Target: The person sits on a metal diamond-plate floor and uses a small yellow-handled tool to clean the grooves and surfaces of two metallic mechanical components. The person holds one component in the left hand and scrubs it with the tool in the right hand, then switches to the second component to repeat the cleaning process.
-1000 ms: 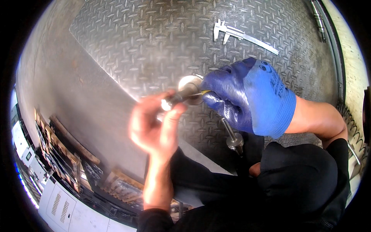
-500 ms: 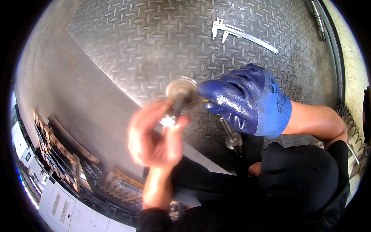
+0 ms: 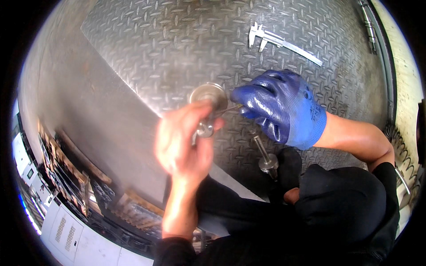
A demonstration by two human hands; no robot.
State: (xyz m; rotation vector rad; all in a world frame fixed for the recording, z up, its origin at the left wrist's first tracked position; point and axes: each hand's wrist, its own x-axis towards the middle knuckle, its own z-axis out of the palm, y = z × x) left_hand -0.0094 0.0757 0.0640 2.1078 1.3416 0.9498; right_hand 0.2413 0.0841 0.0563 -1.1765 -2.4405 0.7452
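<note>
My bare left hand (image 3: 182, 144), blurred by motion, is closed around the shaft of a shiny metal flanged part. The round flange (image 3: 209, 92) of that part sits just above my fingers, and its rounded end shows between them. My right hand (image 3: 279, 106) wears a blue coated glove and pinches a thin rod-like tool (image 3: 231, 107) close to its end. The tool's tip reaches to the underside of the flange; whether it touches cannot be made out. A similar flanged metal shaft (image 3: 268, 165) stands tilted by my knee, below the gloved hand.
A caliper (image 3: 288, 44) lies on the diamond-plate metal surface (image 3: 177, 40) beyond my hands. Another slim metal tool (image 3: 369, 26) rests at the far right edge. A black coil (image 3: 399, 146) lies by my right elbow. Wooden pallets (image 3: 71, 164) and a white cabinet (image 3: 62, 230) are at left.
My left hand has shifted slightly up and turned with the flanged part. My gloved hand has moved slightly up and still holds the thin tool against or near the part.
</note>
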